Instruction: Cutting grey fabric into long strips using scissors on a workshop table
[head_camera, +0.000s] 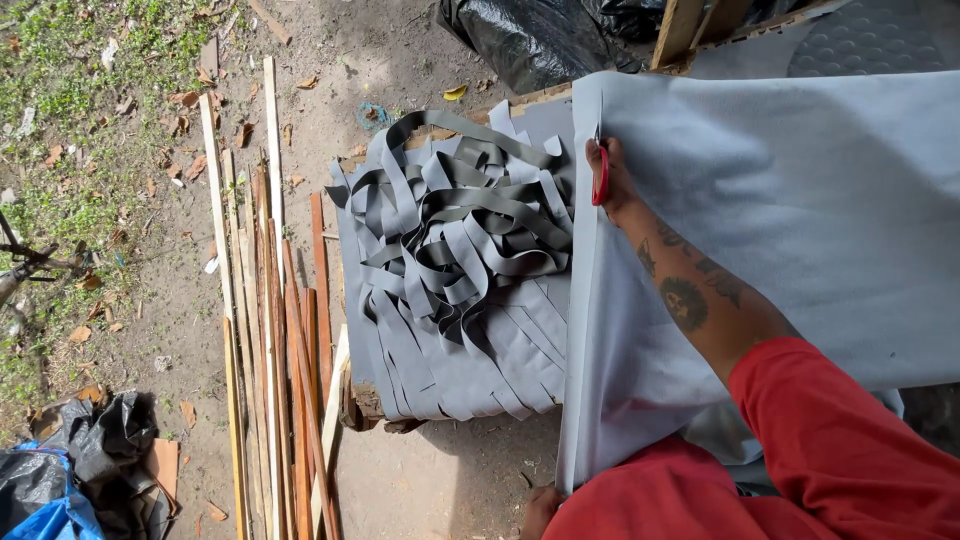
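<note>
Grey fabric sheet (800, 220) under right hand (612, 175), hand clamped on red scissors (601, 180) at its edge

Bright daylight, dappled across the dirt ground (400, 60), soft shadows, sharp focus, slight bending at the edges.

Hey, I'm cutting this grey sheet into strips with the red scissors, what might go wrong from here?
1. The right hand works the red-handled scissors far out along the grey sheet; at that reach the cut may wander and leave an uneven strip.
2. The left hand grips only the sheet's near edge, so the loose material between could sag or bunch.
3. The pile of cut strips lies tangled beside the cut line and might snag the new strip.
</note>
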